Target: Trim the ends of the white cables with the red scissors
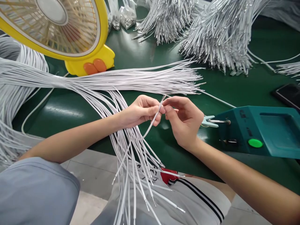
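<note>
Lap: From my faraway seat, I see pale shorts well on the near side of the yellow fan.
Hanging wires: Many white ones flop from the near side of the fan down over the lap, maybe so single ends come loose easily.
Left hand: I see it on the fan's near right side, thumb and fingers pinched on one wire, I think to keep it from wiggling.
White wire: This one is in that pinch, right of the fan and nearer me, its split tip poking up between the hands.
Right hand: Its fingers are bent and narrow by the tip, farther right of the fan. I cannot tell if they grip anything.
Teal box: It sits far right of the fan, perhaps so its green button is easy to reach.
Straight bunch: These wires lie just on the near side of the fan, ends pointing right, maybe to stay neat.
Big piles: Two heaps lie right of the fan, perhaps to leave elbow room.
</note>
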A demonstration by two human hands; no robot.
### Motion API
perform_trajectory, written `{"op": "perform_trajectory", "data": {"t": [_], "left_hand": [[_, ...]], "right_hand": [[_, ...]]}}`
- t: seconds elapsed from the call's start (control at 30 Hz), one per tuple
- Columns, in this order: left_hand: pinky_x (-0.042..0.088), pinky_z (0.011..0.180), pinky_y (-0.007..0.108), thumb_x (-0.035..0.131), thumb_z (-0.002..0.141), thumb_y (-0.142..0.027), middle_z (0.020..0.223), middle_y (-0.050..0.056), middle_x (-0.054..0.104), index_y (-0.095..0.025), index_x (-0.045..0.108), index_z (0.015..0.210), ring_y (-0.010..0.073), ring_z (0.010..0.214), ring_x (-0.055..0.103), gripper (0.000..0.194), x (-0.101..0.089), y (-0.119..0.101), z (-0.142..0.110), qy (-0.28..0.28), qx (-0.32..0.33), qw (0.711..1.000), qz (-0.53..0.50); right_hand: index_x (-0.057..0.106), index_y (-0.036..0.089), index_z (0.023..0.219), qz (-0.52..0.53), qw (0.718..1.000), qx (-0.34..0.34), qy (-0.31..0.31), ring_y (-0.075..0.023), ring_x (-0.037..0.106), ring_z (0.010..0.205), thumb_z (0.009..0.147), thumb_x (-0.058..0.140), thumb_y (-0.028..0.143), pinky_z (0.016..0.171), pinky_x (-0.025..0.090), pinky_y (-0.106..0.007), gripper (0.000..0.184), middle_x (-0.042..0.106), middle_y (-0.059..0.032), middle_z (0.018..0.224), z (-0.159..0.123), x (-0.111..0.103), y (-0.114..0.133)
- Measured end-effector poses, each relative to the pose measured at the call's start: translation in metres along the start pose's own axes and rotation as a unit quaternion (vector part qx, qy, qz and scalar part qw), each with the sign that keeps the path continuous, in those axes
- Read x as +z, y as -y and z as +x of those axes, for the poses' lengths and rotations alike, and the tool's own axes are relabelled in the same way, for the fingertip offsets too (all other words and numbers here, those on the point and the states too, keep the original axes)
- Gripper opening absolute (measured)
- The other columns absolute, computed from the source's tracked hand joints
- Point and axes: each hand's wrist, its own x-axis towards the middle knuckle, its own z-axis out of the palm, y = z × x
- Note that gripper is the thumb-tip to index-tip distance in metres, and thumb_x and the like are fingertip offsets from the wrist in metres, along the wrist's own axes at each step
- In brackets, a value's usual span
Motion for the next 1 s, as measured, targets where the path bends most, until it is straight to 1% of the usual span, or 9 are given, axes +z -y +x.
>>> {"op": "perform_trajectory", "data": {"t": [0.13,0.27,0.37,0.5,0.57,0.67,0.77,0.9,1.0], "left_hand": [[0.05,0.052,0.017,0.072,0.078,-0.03,0.063,0.003,0.066,-0.01,0.071,0.076,0.0089,0.053,0.061,0.019,0.0017,-0.0002,0.0002,-0.006,-0.004,1.0,0.011],[0.05,0.051,0.017,0.072,0.078,-0.029,0.067,0.004,0.068,-0.01,0.071,0.077,0.0086,0.052,0.061,0.019,0.004,0.0003,0.0,0.002,-0.011,1.0,0.023],[0.05,0.052,0.017,0.072,0.078,-0.028,0.067,0.004,0.068,-0.01,0.071,0.078,0.0093,0.054,0.062,0.018,0.0036,0.0006,-0.0003,-0.001,-0.011,1.0,0.029],[0.05,0.054,0.017,0.07,0.08,-0.027,0.066,0.003,0.067,-0.011,0.072,0.08,0.0091,0.055,0.062,0.016,0.0008,0.0006,-0.0002,-0.005,-0.002,1.0,0.02],[0.049,0.054,0.017,0.07,0.08,-0.027,0.064,0.003,0.066,-0.011,0.072,0.081,0.009,0.055,0.062,0.016,-0.0003,0.0004,0.0001,-0.006,0.001,1.0,0.017],[0.049,0.053,0.017,0.07,0.08,-0.028,0.063,0.003,0.066,-0.011,0.072,0.081,0.0091,0.055,0.062,0.017,-0.0004,0.0002,0.0004,-0.007,0.002,1.0,0.018],[0.049,0.053,0.017,0.073,0.077,-0.03,0.064,0.003,0.066,-0.01,0.071,0.079,0.0092,0.055,0.062,0.02,0.0012,-0.0001,0.0005,-0.015,-0.004,1.0,0.026],[0.049,0.052,0.017,0.074,0.076,-0.031,0.063,0.003,0.066,-0.009,0.069,0.076,0.0088,0.054,0.061,0.023,0.0038,-0.0006,0.0002,-0.023,-0.008,0.999,0.041],[0.049,0.053,0.017,0.075,0.075,-0.031,0.063,0.002,0.066,-0.009,0.07,0.077,0.0088,0.054,0.061,0.022,0.0049,-0.0014,0.0005,-0.032,-0.014,0.999,0.041]], "right_hand": [[0.063,0.021,0.096,0.077,0.996,0.045,0.021,-0.0095,0.062,0.064,0.083,0.061,0.023,0.049,0.05,-0.021,0.013,0.065,0.0001,0.08,0.0044,0.0,0.0022],[0.065,0.019,0.082,0.043,0.997,0.066,0.013,-0.0085,0.06,0.061,0.082,0.062,0.022,0.052,0.05,-0.021,0.004,0.064,0.001,0.074,0.009,-0.0011,0.0049],[0.063,0.018,0.077,0.029,0.997,0.07,0.021,-0.0075,0.057,0.06,0.083,0.058,0.018,0.053,0.048,-0.02,0.008,0.062,0.0014,0.071,0.0107,-0.0019,0.0071],[0.059,0.017,0.073,0.054,0.995,0.073,0.043,-0.0077,0.054,0.059,0.082,0.053,0.014,0.052,0.046,-0.021,0.01,0.058,0.0014,0.07,0.0104,-0.0031,0.0044],[0.056,0.018,0.071,0.077,0.993,0.081,0.036,-0.0084,0.053,0.059,0.081,0.051,0.013,0.051,0.045,-0.022,0.011,0.056,0.0016,0.069,0.01,-0.0038,0.0011],[0.058,0.018,0.075,0.099,0.991,0.093,0.019,-0.0098,0.056,0.065,0.081,0.052,0.017,0.051,0.047,-0.021,0.009,0.056,0.0009,0.074,0.0098,-0.0044,-0.0011],[0.062,0.02,0.086,0.077,0.992,0.09,0.034,-0.009,0.057,0.066,0.084,0.056,0.024,0.055,0.049,-0.021,0.007,0.059,0.0009,0.078,0.0101,-0.0037,0.002],[0.06,0.018,0.077,0.055,0.994,0.072,0.064,-0.0066,0.053,0.059,0.085,0.058,0.022,0.057,0.048,-0.021,0.01,0.057,0.0024,0.07,0.0105,-0.0025,0.0073],[0.057,0.018,0.076,0.056,0.993,0.073,0.071,-0.0068,0.053,0.059,0.086,0.057,0.025,0.057,0.047,-0.021,0.013,0.056,0.0026,0.07,0.0108,-0.0027,0.007]]}}
